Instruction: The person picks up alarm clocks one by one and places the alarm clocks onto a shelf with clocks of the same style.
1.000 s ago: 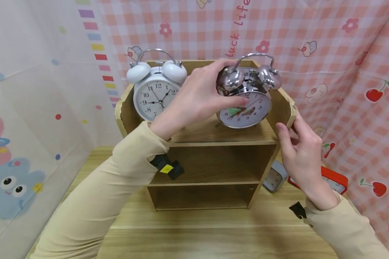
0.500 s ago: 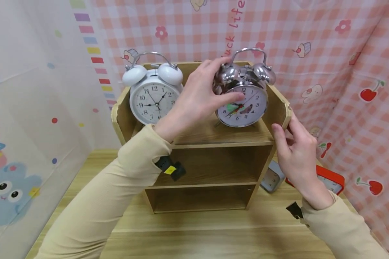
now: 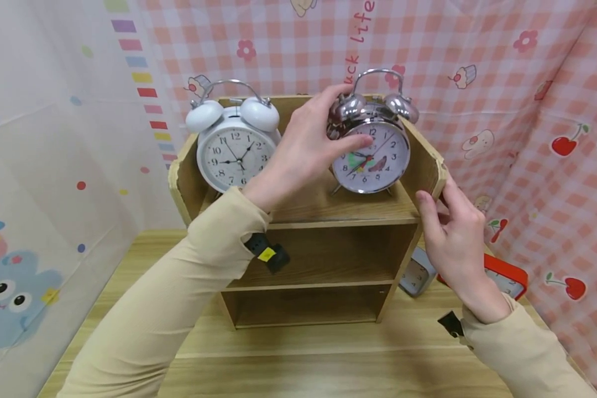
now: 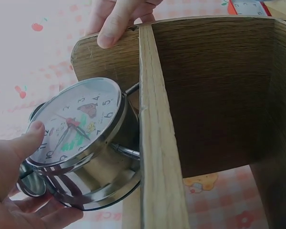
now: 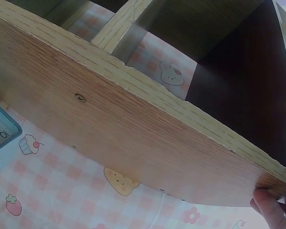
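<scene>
My left hand [image 3: 303, 146] grips a silver twin-bell alarm clock [image 3: 383, 166] from its left side, thumb on the glass and the other fingers behind the bell. The clock stands at the right of the top shelf, and in the left wrist view its small legs [image 4: 126, 151] reach the shelf board [image 4: 157, 129]. To its left is a white twin-bell alarm clock [image 3: 236, 152], partly covered by my forearm. My right hand [image 3: 455, 237] pinches the right side panel of the wooden shelf unit [image 3: 323, 223] at its upper front edge; its thumb shows in the right wrist view.
On the table [image 3: 328, 359], right of the shelf unit, are a grey clock [image 3: 419, 271] and a red clock [image 3: 508, 276], both partly hidden. The two lower compartments hold nothing visible. A checked cloth [image 3: 288, 50] hangs close behind.
The silver clock, tilted and twisted a second ago, now stands straighter with its face turned more to the front. My left hand moves with it. The right hand keeps its hold on the panel.
</scene>
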Tool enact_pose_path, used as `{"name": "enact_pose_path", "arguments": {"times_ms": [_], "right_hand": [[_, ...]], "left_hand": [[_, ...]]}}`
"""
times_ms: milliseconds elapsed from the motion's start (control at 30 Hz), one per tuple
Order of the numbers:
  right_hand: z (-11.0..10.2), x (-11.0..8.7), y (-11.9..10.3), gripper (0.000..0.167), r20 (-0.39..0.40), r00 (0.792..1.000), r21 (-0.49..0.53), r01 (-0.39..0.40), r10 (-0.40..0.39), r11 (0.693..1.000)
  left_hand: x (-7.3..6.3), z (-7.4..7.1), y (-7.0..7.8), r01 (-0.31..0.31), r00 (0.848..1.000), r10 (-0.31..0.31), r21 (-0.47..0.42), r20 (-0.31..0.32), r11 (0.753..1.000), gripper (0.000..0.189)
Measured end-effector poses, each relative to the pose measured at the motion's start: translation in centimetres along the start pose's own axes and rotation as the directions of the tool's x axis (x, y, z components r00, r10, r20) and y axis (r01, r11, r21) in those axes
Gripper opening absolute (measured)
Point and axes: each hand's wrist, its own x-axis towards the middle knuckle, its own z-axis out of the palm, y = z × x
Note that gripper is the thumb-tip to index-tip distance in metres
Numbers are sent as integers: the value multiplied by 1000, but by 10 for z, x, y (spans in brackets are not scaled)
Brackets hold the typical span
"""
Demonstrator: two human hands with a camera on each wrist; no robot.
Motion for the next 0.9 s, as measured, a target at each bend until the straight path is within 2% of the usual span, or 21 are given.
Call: {"name": "enact_pose_path", "arguments": {"times_ms": [233,467,900], "right_hand": [[4,-2,1,41,-13,1000,7,12,-12,1000],[3,-2,2,41,-23,999,-11,24,-25,1000],[-1,-2,2,44,8,1000,-14,19,-19,1000]], "left_hand": [[2,-3,0,54,998,-52,-40,45,998,84],[3,-2,2,64,995,-57,-96,81,993,79],[6,0,2,71,993,-62,-92,100,993,81]]}}
